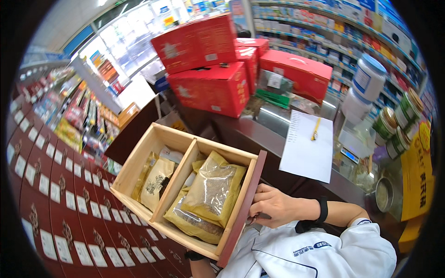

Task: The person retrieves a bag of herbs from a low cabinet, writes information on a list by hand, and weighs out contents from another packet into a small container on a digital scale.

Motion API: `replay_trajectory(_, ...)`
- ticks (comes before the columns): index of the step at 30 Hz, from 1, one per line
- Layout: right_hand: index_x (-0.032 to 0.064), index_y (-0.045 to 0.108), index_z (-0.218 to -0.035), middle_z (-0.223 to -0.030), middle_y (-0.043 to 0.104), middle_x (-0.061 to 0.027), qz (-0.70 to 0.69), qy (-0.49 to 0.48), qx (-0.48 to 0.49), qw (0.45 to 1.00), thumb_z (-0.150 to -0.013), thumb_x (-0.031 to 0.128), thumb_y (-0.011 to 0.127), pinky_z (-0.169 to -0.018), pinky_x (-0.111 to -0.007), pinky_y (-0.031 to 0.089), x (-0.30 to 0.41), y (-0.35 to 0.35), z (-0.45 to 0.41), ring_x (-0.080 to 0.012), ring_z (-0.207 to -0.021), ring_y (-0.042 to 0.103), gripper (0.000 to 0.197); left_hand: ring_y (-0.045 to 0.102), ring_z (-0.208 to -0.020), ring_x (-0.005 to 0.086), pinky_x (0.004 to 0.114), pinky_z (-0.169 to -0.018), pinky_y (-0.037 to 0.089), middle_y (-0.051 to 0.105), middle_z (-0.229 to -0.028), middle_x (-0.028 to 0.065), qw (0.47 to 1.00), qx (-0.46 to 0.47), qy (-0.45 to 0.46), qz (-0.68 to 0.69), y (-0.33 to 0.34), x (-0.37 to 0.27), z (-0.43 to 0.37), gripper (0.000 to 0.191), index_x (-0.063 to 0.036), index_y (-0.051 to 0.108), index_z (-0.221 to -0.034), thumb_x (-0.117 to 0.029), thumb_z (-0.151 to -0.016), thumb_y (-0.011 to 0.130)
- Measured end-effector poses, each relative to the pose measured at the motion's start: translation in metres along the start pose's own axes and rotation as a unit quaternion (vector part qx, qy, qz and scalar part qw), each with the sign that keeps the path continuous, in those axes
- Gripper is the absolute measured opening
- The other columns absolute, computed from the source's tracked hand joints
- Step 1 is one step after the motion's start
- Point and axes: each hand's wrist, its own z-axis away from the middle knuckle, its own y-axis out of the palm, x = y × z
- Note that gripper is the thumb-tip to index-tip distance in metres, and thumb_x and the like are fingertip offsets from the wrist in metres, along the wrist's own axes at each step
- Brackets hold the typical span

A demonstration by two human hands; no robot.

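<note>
A wooden drawer (154, 213) with a dark red front panel (243, 208) is held out, tilted, before my white coat. My right hand (271, 206) grips the metal handle (252, 219) on that panel. Of my left arm only the banded wrist (194, 256) shows; the hand is hidden beneath the drawer. A divider (175, 179) splits the drawer in two. Yellow pouches (213, 187) with clear windows and brown granular contents fill the compartment nearest the handle. A beige pouch with a printed plant (156, 182) lies in the other, beside a clear plastic bag (171, 154).
A drawer cabinet (80, 222) with metal pulls and white labels rises at left. Red cartons (208, 87) are stacked on the counter. Near them lie a paper sheet (306, 153) and a yellow pen (316, 129). Jars (386, 125), a scale (349, 155) and a metal bowl (383, 194) stand right.
</note>
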Motion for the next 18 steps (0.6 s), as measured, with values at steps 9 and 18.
replay_trajectory(9, 0.0110, 0.058, -0.101, -0.081, 0.057, -0.0006, 0.053, 0.108, -0.027, 0.992, -0.078, 0.003, 0.073, -0.077, -0.036, 0.035, 0.028, -0.061, 0.068, -0.0218, -0.074, 0.053, 0.029, 0.047, -0.131, 0.0255, 0.045, -0.108, 0.041, 0.047, -0.145, 0.0086, 0.980, 0.108, -0.142, -0.083, 0.080, 0.059, -0.057, 0.069, -0.0121, 0.036, -0.148, -0.058, -0.098, 0.045)
replay_trajectory(18, 0.0126, 0.060, -0.096, -0.077, 0.059, 0.0018, 0.165, 0.210, -0.092, 0.959, -0.073, -0.001, 0.073, -0.073, -0.034, 0.034, 0.026, -0.085, 0.079, -0.0190, -0.069, 0.054, 0.029, 0.048, -0.130, 0.0259, 0.045, -0.107, 0.042, 0.048, -0.144, 0.0094, 0.938, 0.216, -0.236, -0.136, 0.149, 0.091, -0.139, 0.067, -0.0115, 0.036, -0.148, -0.055, -0.099, 0.045)
